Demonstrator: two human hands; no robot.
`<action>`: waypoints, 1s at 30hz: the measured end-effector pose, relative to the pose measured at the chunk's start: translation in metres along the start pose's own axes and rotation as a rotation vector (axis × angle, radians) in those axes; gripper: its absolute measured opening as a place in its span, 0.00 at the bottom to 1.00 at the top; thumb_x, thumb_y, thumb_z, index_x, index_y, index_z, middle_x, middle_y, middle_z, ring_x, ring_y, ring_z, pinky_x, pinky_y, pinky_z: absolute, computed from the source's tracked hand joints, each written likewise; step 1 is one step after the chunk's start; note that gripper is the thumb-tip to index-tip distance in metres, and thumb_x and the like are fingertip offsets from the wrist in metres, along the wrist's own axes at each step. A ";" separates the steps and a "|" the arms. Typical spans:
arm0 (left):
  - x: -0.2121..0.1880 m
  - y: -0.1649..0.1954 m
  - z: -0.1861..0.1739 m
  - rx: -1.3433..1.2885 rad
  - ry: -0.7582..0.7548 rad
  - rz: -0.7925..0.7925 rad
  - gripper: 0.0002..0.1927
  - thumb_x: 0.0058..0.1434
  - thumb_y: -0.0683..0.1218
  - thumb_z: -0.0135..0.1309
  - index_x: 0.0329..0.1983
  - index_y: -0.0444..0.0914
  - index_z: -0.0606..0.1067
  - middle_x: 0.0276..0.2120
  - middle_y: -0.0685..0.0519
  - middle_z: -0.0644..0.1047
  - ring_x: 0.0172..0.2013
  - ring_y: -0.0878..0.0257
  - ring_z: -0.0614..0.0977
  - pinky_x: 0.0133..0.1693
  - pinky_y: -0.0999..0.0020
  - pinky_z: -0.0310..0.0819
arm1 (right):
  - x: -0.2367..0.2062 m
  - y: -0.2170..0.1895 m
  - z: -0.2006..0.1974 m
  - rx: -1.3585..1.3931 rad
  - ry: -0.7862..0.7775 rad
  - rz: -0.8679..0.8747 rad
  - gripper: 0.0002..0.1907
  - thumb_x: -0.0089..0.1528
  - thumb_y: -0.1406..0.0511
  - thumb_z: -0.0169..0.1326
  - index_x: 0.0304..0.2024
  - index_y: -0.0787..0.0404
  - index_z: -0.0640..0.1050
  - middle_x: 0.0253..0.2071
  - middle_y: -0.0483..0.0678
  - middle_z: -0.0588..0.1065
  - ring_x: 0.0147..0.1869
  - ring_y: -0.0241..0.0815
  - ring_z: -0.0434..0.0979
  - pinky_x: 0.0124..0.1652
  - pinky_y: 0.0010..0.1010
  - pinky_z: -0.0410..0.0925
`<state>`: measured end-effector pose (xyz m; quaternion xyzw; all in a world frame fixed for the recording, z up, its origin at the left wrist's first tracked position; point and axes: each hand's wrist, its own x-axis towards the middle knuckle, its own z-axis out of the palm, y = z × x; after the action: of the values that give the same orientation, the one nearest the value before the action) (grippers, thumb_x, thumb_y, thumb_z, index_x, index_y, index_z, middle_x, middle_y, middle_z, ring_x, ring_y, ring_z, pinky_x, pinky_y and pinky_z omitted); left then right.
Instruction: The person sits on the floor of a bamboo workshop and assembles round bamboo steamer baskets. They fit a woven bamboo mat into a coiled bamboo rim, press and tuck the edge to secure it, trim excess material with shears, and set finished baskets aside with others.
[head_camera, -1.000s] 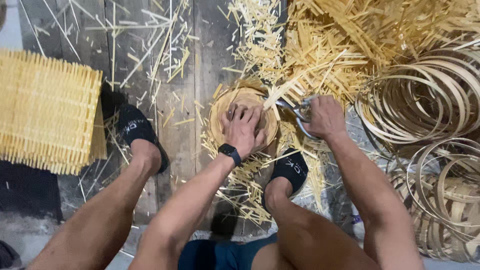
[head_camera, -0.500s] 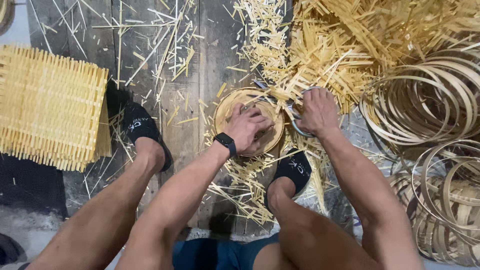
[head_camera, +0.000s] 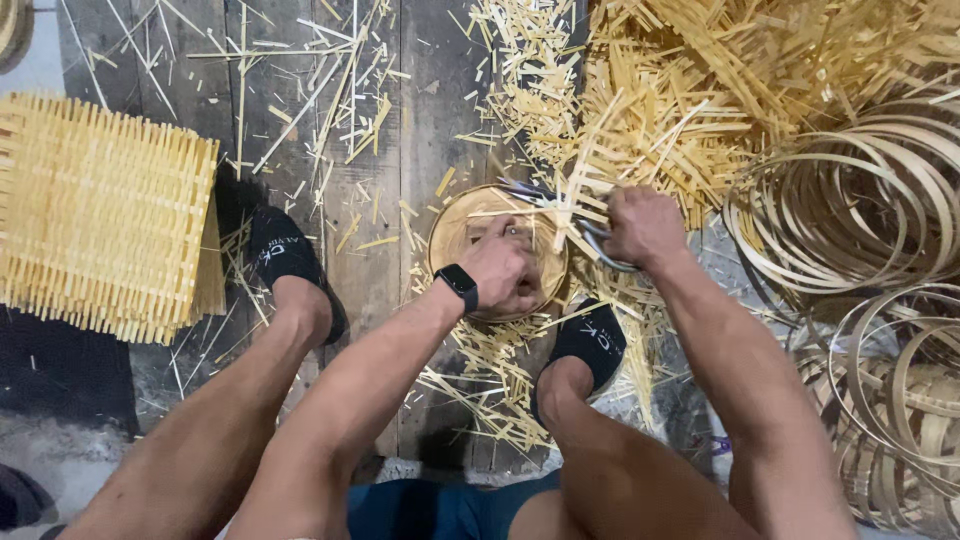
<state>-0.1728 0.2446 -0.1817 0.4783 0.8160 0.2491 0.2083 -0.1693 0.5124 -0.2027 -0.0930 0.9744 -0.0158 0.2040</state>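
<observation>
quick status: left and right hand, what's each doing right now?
Left hand: closed on the round woven basket, pressing it down.
Right hand: closed around the shears, blades at the basket's rim.

Small round basket (head_camera: 470, 225) under left grip (head_camera: 505, 270): pale woven bamboo, matt, smooth strips. Shears (head_camera: 590, 235) in right grip (head_camera: 640, 225): grey metal, slight sheen. Offcuts (head_camera: 660, 110) beyond right grip: raw bamboo slivers, dry, matt, splintery. Hoops (head_camera: 860, 210) to the right of it: thin bent bamboo strip, smooth, faint gloss. Mat (head_camera: 100, 215) well left of left grip: woven bamboo slats, matt, ragged ends. Floor (head_camera: 400, 130): weathered grey wood planks, rough. Watch (head_camera: 460, 285) on left wrist: black, matt strap, glossy face.
</observation>
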 end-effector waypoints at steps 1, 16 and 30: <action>0.000 0.000 -0.001 0.004 -0.046 -0.014 0.10 0.49 0.55 0.63 0.21 0.46 0.81 0.27 0.54 0.80 0.41 0.59 0.81 0.68 0.47 0.52 | -0.001 0.002 0.002 0.036 -0.075 0.015 0.19 0.55 0.56 0.58 0.41 0.63 0.78 0.38 0.58 0.78 0.43 0.53 0.80 0.43 0.42 0.73; 0.001 0.005 -0.010 -0.014 -0.069 0.055 0.15 0.50 0.60 0.64 0.18 0.46 0.82 0.23 0.52 0.80 0.39 0.57 0.81 0.66 0.46 0.53 | 0.004 -0.020 -0.020 0.144 -0.210 0.164 0.27 0.66 0.44 0.51 0.46 0.60 0.78 0.40 0.54 0.80 0.43 0.51 0.82 0.50 0.42 0.75; -0.009 -0.090 -0.022 -0.501 0.237 -0.854 0.30 0.49 0.55 0.73 0.48 0.31 0.79 0.39 0.43 0.84 0.39 0.59 0.85 0.43 0.62 0.78 | -0.054 0.042 0.031 0.289 0.072 0.673 0.19 0.62 0.55 0.58 0.40 0.66 0.82 0.42 0.62 0.79 0.47 0.61 0.80 0.49 0.47 0.73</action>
<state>-0.2422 0.1946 -0.2185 0.0057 0.8720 0.3821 0.3058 -0.1159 0.5639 -0.2130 0.2630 0.9448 -0.0886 0.1742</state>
